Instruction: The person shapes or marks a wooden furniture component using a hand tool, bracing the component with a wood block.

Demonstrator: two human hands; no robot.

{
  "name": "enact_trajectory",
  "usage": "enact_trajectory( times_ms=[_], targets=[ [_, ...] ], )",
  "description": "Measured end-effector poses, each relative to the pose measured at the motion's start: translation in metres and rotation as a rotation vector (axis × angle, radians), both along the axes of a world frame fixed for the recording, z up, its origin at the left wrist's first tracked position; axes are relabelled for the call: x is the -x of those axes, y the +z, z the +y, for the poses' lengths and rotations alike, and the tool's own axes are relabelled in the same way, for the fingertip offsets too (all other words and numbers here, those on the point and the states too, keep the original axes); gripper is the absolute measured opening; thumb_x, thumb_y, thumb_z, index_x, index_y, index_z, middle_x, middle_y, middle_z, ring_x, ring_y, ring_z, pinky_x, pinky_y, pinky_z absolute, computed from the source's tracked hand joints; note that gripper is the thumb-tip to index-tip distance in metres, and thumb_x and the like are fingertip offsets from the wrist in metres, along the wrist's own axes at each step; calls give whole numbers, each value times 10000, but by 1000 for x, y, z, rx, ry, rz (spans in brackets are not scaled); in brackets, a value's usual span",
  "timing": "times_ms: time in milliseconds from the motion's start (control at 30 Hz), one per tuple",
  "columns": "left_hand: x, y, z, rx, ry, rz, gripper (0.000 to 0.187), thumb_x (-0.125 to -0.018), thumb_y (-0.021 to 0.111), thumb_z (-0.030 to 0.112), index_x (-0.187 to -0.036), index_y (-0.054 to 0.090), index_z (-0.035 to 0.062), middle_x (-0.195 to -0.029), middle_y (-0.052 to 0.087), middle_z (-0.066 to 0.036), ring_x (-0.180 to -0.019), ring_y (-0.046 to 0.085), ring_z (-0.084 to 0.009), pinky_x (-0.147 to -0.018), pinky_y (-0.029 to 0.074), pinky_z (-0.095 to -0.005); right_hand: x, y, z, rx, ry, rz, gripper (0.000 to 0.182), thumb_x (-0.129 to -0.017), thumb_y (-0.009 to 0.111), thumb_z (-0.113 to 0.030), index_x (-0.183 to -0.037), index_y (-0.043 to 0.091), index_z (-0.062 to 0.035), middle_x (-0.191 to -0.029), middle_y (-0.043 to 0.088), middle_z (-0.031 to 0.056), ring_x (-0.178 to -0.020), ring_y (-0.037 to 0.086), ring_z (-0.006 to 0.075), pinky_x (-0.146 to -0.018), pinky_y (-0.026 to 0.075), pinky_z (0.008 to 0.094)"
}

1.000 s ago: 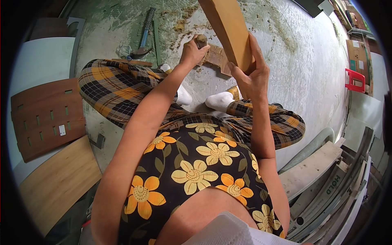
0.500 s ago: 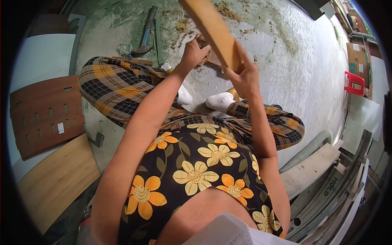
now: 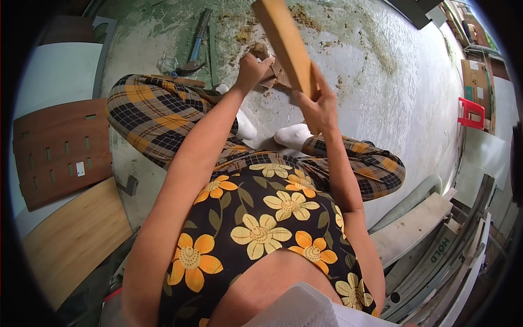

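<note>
My right hand [image 3: 320,109] is closed around the lower end of a long yellow-brown wooden board [image 3: 289,46], which slants up and away past the top of the view. Opposite it, my left hand [image 3: 253,72] is wrapped around a short brownish piece with a rounded end [image 3: 260,50]; its kind is not clear. Just beneath that hand, a flat reddish-brown wooden piece [image 3: 280,79] lies on the floor, partly hidden by the board. Further left rests a claw hammer [image 3: 195,52] with a blue and dark handle.
Brown crumbs [image 3: 302,16] are scattered over the worn concrete floor [image 3: 376,103]. To the left lie a slotted brown panel [image 3: 62,155] and a light wooden panel [image 3: 81,240]. At right are a red plastic stool [image 3: 471,113], cardboard boxes [image 3: 475,82], a grey hose [image 3: 408,201] and stacked boards.
The board has swung slightly right and stands steeper, with my right hand shifted a little. My left hand has moved slightly left, showing more of the brownish piece's rounded end.
</note>
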State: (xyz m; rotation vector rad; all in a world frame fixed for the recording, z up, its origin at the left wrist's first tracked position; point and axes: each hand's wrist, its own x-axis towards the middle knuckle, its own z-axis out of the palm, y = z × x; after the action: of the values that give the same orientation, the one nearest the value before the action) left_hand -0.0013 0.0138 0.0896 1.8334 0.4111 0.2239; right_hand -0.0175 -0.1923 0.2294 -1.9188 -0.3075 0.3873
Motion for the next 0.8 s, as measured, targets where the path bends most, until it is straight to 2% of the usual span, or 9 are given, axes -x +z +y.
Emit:
enact_trajectory(
  times_ms=[33, 133, 267, 367, 467, 667, 767, 800],
  targets=[
    [0, 1, -3, 39, 27, -104, 219, -745, 792, 187, -739, 658, 14, -738, 696, -136, -700, 680, -287, -680, 520, -395, -3, 3, -4, -16, -18, -52, 756, -762, 718, -136, -1451, 409, -94, -1185, 636, 183, -992, 653, 207, -816, 547, 345],
    [-1, -5, -4, -52, 26, -40, 248, -735, 803, 208, -790, 662, 11, -769, 697, -146, -732, 682, -303, -697, 525, -395, -5, 22, -13, -90, -105, 4, 748, -764, 715, -118, -1447, 411, -74, -1227, 619, 155, -990, 643, 192, -830, 546, 331],
    [2, -14, -8, -66, 18, 21, 344, -720, 818, 236, -918, 652, 10, -869, 698, -169, -806, 679, -331, -732, 530, -402, -9, 27, -19, -66, -92, -141, 748, -757, 710, -87, -1442, 413, -60, -1241, 613, 139, -1020, 631, 178, -826, 554, 317],
    [4, -15, -13, -189, 82, -75, 234, -774, 762, 219, -869, 671, 26, -746, 704, -94, -700, 678, -200, -710, 526, -361, -8, 30, -18, -98, -68, -152, 766, -744, 716, -87, -1446, 408, -65, -1233, 621, 147, -1030, 639, 192, -825, 557, 327],
    [10, 12, -17, -72, 3, 36, 390, -743, 793, 230, -1011, 606, 16, -904, 693, -174, -844, 676, -338, -751, 532, -400, -5, 37, -16, -41, -28, -246, 774, -732, 720, -77, -1442, 412, -63, -1221, 630, 157, -1027, 652, 203, -822, 559, 331],
    [15, 35, -28, -151, 63, 7, 382, -754, 772, 225, -1018, 594, 16, -902, 694, -176, -870, 681, -339, -767, 538, -396, -1, 54, -7, -171, -7, -318, 790, -715, 729, -82, -1440, 414, -65, -1192, 643, 175, -1027, 658, 207, -842, 546, 329],
    [12, 18, -26, -122, 41, 0, 388, -755, 768, 227, -1039, 601, 23, -905, 700, -162, -869, 688, -319, -768, 540, -392, 0, 13, -10, -86, 23, -326, 800, -726, 733, -116, -1452, 399, -88, -1206, 632, 202, -1057, 651, 254, -878, 525, 344],
    [12, 19, -28, -104, 60, 34, 390, -753, 769, 224, -1045, 604, 25, -907, 702, -156, -869, 690, -310, -768, 540, -389, 2, -6, -12, 42, 32, -198, 778, -749, 728, -152, -1453, 401, -108, -1219, 620, 224, -1070, 643, 308, -903, 504, 359]
  ],
)
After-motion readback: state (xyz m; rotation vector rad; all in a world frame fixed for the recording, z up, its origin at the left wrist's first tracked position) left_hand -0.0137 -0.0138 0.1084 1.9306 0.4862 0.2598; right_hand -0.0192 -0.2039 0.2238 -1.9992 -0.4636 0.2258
